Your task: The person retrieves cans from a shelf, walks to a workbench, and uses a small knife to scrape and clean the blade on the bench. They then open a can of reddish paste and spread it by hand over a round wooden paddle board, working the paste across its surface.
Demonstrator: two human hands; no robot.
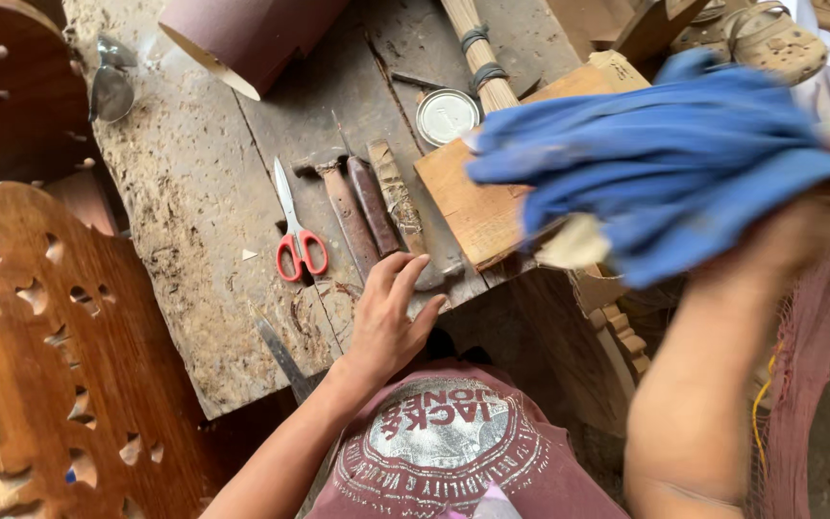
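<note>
At frame right, a blue cloth [665, 173] is gripped and held up, blurred, by the right hand [799, 240], closed round its end. Lower centre, left hand [386, 322] is laid flat, fingers spread, on the worktop [194, 192] edge, near the chisels [372, 211] & red scissors [295, 235]. Tools untouched; no wiping done yet, judged.
</note>
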